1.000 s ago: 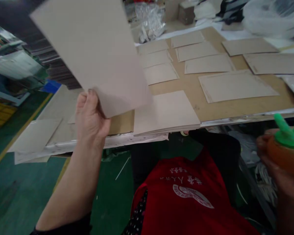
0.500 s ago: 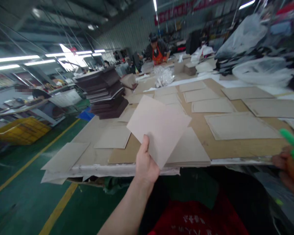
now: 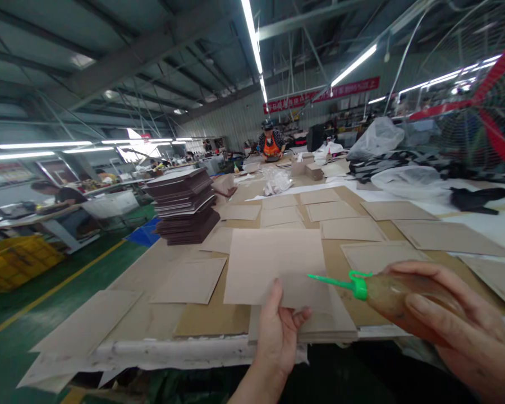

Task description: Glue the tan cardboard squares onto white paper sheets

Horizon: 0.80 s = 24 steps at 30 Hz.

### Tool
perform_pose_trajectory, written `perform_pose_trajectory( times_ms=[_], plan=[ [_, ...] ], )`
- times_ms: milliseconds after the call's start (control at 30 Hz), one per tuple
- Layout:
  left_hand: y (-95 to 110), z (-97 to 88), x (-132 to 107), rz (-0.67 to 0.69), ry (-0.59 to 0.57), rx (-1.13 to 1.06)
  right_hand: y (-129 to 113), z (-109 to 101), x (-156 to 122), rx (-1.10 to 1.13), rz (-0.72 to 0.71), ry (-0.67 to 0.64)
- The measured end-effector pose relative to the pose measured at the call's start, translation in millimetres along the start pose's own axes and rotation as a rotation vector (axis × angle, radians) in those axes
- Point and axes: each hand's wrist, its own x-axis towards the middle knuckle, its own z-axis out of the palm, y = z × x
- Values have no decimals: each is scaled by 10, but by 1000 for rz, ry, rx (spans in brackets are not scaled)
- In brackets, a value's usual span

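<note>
Left hand (image 3: 280, 331) grasping card (image 3: 273, 258), thumb on its face, above table's (image 3: 172, 352) front edge, over pile (image 3: 340, 328). Right hand (image 3: 450, 314) wrapped round bottle (image 3: 387, 297). Just changed: card, askew moment ago, now squared up; bottle, then off to right with spout raised, now near level, green spout (image 3: 336, 281) aimed left across card. So card and bottle brought together; can't tell if spout touches. Beyond: loose cards (image 3: 353, 229) toward far edge; dark stack (image 3: 185, 207) along left edge.

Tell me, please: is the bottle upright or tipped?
Tipped: the bottle lies almost sideways in the right hand, its nozzle pointing toward the sheet.
</note>
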Motion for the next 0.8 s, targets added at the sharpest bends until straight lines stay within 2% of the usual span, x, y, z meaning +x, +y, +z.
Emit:
perform_pose_trajectory(
  times_ms=[133, 367, 567, 667, 800],
  plan=[
    [-69, -3, -71, 45, 6, 116, -7, 103, 32, 61, 25, -48],
    [-213, 17, -108, 126, -10, 231, -298, 436, 184, -101, -299, -118],
    [-269, -32, -58, 175, -83, 321, -343, 797, 383, -94, -567, -229],
    [-297, -54, -50, 161, -74, 342, -360, 913, 451, -103, -654, -233],
    [-312, -76, -42, 139, -111, 317, -427, 940, 446, -159, -719, -278]
  ],
)
